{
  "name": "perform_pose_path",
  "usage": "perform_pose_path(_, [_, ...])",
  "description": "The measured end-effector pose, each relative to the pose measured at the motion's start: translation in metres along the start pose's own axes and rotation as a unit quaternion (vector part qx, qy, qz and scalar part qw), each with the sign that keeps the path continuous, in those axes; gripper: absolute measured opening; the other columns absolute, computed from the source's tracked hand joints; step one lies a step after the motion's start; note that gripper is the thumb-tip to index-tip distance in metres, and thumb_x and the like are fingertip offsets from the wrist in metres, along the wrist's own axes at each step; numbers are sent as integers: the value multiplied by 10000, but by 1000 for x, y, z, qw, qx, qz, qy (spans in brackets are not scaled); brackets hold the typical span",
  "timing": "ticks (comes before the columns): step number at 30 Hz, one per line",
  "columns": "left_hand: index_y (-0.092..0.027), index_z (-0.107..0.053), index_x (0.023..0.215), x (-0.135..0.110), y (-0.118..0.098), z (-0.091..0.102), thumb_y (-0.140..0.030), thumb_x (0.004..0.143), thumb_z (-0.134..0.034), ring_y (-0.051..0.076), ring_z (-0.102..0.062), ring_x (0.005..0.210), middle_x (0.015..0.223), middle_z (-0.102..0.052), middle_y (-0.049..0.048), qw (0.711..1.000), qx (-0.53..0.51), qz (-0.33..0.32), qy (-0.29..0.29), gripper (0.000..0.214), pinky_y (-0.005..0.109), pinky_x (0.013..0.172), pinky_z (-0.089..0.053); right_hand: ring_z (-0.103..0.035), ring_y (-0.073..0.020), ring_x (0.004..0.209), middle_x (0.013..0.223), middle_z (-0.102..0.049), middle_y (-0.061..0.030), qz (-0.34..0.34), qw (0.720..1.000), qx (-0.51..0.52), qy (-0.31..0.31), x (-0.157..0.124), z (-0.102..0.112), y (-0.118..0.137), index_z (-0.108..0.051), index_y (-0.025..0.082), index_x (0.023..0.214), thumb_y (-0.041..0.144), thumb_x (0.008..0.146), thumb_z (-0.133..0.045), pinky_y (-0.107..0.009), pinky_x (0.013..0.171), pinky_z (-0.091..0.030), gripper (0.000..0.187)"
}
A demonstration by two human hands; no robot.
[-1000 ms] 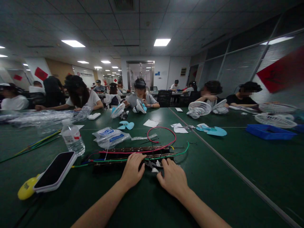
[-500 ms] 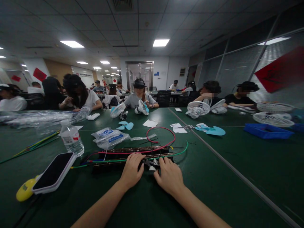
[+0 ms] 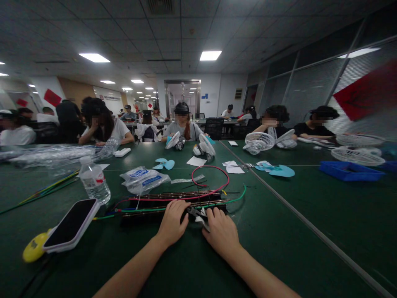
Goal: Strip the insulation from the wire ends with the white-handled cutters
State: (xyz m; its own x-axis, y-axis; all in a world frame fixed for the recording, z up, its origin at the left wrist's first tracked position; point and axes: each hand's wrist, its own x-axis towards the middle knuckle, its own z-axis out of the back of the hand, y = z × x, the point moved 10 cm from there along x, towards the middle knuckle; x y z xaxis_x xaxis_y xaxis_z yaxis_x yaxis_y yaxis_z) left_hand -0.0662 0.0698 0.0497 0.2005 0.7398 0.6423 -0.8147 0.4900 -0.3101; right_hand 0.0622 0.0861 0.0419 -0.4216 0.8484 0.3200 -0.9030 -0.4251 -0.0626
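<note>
A long black strip with rows of metal contacts lies on the green table, with red, green and blue wires running along it. My left hand rests on the strip's middle, fingers curled down over it. My right hand lies just to its right, fingers curled on the strip's right end. Between the two hands a small metal tool with white parts shows; which hand grips it I cannot make out.
A phone lies on a yellow object at the left, with a water bottle and a plastic bag behind. Blue fan blades, paper slips, a blue tray and white fans stand farther off. Several people sit across the table.
My right hand has slid slightly left, closer to my left hand. A person opposite has set two fan parts down on the table.
</note>
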Motion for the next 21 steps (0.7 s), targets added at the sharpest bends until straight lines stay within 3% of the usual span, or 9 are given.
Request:
perform_pose_path(13, [-237, -521, 1200, 2, -4, -4, -214, 879, -450, 217, -510, 1094, 1141, -608, 54, 999, 3, -17, 27, 329, 473, 998, -349, -548, -204, 858, 945, -575, -50, 3, 1000, 12, 19, 0, -3, -1, -501, 217, 1013, 313, 752, -597, -278, 695, -356, 294])
perform_pose_path(21, [-250, -515, 1229, 2, -3, -7, -169, 900, -400, 205, -529, 1075, 1128, -626, 51, 999, 17, -40, 22, 358, 461, 978, -374, -555, -211, 840, 923, -585, -51, 2, 1000, 10, 18, -1, -2, -1, -507, 214, 1007, 325, 743, -599, -274, 670, -360, 300])
